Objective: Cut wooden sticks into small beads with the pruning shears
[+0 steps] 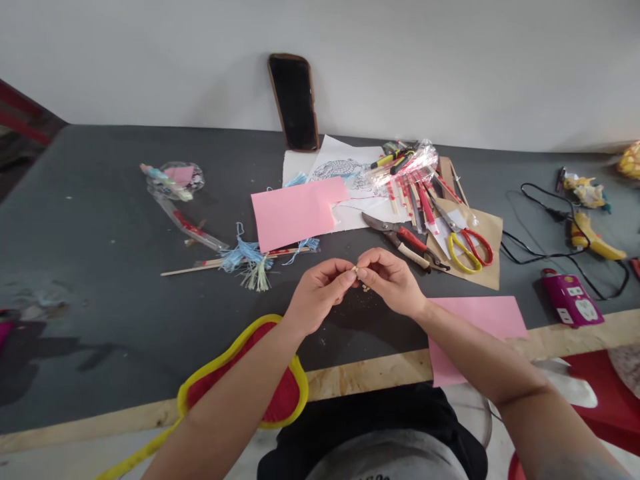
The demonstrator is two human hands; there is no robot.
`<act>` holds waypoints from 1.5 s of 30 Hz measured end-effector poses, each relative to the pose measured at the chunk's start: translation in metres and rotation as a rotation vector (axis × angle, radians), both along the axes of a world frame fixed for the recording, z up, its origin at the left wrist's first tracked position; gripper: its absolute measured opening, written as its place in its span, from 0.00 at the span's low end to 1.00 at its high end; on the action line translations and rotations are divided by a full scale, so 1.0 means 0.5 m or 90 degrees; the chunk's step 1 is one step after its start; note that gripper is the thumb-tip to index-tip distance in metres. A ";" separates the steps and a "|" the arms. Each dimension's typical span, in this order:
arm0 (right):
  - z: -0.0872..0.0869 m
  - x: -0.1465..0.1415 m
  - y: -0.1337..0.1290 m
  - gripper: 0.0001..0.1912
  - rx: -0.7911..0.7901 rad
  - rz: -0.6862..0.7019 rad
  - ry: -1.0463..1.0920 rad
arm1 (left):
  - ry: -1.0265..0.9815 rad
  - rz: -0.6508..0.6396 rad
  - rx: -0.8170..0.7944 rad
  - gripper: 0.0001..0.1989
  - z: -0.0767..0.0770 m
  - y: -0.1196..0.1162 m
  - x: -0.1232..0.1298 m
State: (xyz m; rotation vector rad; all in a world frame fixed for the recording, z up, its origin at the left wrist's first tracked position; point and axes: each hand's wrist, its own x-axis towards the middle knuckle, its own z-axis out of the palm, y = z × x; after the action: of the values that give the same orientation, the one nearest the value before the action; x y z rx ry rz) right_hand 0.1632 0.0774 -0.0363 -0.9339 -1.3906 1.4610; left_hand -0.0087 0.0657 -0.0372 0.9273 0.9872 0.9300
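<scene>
Head view: grey table [115, 347], work held above it.
Left hand [319, 293]: thumb and forefinger pinching one side.
Right hand [394, 281]: thumb and forefinger pinching the other.
Small pale piece [355, 269]: between both hands' fingertips; left hand's 2 o'clock, right hand's 10 o'clock.
Crumbs [365, 289]: 5 o'clock from piece.
Pruning shears [411, 239]: 2 o'clock, near.

A plain off-white wall [150, 60], softly lit, rises behind the dark grey table [140, 347] with its bare wood edging [370, 375]; below, pale floor [50, 460] and a red seat [595, 393] (partly cut off).
</scene>
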 end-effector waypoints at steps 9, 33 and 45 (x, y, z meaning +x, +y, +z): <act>0.001 0.003 -0.003 0.16 0.023 -0.013 -0.015 | 0.177 0.015 0.111 0.11 0.016 -0.003 -0.005; -0.017 -0.004 0.000 0.09 0.074 -0.037 0.090 | 0.015 0.024 0.059 0.16 -0.020 -0.003 -0.009; -0.019 -0.008 -0.003 0.14 0.013 -0.028 0.102 | 0.061 0.022 0.081 0.16 -0.023 -0.005 -0.010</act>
State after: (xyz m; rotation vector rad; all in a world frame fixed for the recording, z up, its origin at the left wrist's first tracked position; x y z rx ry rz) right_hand 0.1593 0.0759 -0.0456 -0.8116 -1.2581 1.4531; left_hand -0.0139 0.0632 -0.0486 1.0724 1.0369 0.9932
